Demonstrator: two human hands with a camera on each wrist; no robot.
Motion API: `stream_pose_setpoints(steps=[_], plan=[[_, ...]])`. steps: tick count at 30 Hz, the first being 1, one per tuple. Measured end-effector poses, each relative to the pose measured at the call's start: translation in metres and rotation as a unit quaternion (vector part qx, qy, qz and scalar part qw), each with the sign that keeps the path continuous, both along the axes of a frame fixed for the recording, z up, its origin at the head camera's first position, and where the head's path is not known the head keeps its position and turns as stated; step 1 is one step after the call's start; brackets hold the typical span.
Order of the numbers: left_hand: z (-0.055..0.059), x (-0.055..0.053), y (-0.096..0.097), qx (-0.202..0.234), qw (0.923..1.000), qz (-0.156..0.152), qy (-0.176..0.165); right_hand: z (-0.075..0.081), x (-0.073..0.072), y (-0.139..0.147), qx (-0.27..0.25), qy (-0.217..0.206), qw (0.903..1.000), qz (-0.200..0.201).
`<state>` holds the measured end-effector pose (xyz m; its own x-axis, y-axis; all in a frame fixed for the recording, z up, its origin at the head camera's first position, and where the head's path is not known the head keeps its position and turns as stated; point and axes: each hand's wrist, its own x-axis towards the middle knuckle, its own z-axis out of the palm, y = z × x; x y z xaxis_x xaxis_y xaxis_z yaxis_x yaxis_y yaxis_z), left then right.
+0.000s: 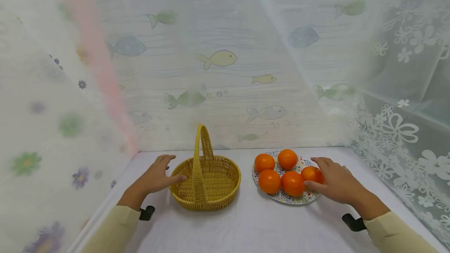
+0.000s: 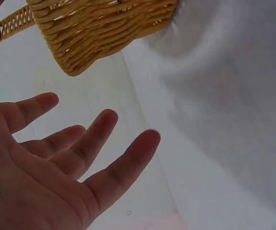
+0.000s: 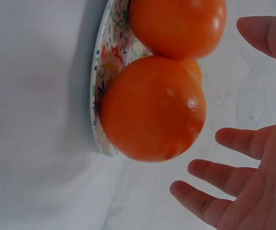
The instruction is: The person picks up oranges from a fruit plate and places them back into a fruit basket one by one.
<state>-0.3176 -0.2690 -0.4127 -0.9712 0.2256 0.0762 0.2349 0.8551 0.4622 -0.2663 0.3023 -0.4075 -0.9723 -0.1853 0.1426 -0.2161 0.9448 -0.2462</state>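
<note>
A yellow wicker basket (image 1: 218, 203) with a tall arched handle stands upright, its inside bare. My left hand (image 1: 156, 175) is at its left side, fingers spread and thumb over the rim in the head view. The left wrist view shows a gap between those fingers and the basket's wall (image 2: 104, 36). To the right, several oranges (image 1: 293, 183) lie on a patterned plate (image 1: 295, 201). My right hand (image 1: 335, 180) hovers by the plate's right side, fingers parted around the rightmost orange (image 3: 152, 110). The right wrist view shows those fingers apart from the fruit.
A white cloth covers the table (image 1: 225, 231). Behind it hangs a curtain (image 1: 225, 89) printed with fish, and lacy flowered sheeting (image 1: 397, 128) closes the right side. Another flowered sheet (image 1: 45, 136) is on the left. Dark straps sit at both wrists.
</note>
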Motion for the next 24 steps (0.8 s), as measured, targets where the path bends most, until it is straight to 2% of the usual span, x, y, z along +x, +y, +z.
stream_pose_setpoints(steps=[6, 11, 17, 24], plan=[[-0.010, -0.006, -0.001, 0.061, 0.9975, 0.025, -0.025, -0.003, -0.002, 0.009, -0.058, -0.003, 0.9983, 0.008], [-0.015, -0.005, -0.002, 0.128, 0.9887, 0.051, -0.060, -0.001, -0.003, 0.014, -0.094, -0.004, 0.9955, 0.012], [-0.019, -0.002, -0.003, 0.219, 0.9652, 0.092, -0.110, 0.002, -0.007, 0.019, -0.113, -0.010, 0.9935, 0.005], [-0.026, -0.003, -0.005, 0.298, 0.9327, 0.107, -0.173, 0.001, -0.007, 0.024, -0.143, -0.042, 0.9889, 0.003]])
